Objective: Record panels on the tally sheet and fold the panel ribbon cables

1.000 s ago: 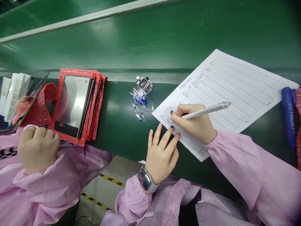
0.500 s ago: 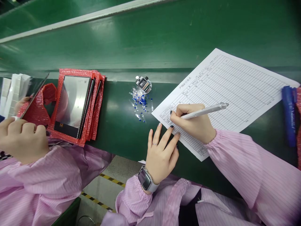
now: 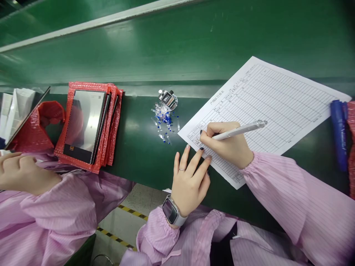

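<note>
My right hand [image 3: 226, 146] is closed round a white pen [image 3: 241, 129], its tip down on the lower left rows of a printed form sheet [image 3: 277, 99]. My left hand [image 3: 190, 179] lies flat with fingers spread on the green table by the sheet's near-left edge; it wears a ring and a wrist watch [image 3: 171, 211]. Both my sleeves are pink.
A metal tally counter [image 3: 168, 99] and several small blue and clear bits [image 3: 164, 122] lie left of the sheet. Screens in red bubble wrap [image 3: 88, 123] are stacked farther left. A co-worker's hand [image 3: 23, 173] in a pink sleeve works at the far left. A blue marker [image 3: 338, 133] lies at the right.
The co-worker's hand at the left has moved left and lower, and the panel it handles has tilted. My two hands have hardly moved; the pen stays on the sheet.
</note>
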Demonstrator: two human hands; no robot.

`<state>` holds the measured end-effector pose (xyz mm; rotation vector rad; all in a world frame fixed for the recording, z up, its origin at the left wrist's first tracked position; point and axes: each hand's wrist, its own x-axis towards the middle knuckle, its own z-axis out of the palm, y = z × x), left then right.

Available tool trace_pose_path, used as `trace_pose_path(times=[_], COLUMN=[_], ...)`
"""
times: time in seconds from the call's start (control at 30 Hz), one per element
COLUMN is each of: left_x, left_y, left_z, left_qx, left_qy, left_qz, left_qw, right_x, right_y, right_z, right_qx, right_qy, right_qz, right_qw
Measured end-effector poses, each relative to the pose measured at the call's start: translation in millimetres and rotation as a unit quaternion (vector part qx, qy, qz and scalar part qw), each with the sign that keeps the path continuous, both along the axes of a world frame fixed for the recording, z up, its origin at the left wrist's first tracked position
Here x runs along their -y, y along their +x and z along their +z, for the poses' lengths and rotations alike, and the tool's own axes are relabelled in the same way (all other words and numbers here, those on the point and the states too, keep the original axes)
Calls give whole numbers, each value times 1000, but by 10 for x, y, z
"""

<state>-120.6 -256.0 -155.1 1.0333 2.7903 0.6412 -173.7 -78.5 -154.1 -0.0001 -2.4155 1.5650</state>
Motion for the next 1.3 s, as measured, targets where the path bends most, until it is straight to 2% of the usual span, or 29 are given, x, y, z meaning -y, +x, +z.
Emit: trace_pose_path(times=[0.3, 1.3], left_x=[5, 0], left_y=[6, 5], left_z=[4, 2], left_qx=[1, 3], left_qy=[1, 2], left_qz=[-2, -2], left_qw=[1000, 1000], right_x=[0, 2], right_y=[-10, -7], right_z=[4, 2], right_qx=[13, -4], right_qy=[-2, 10], right_qz=[13, -2], right_qw=[1000, 1000])
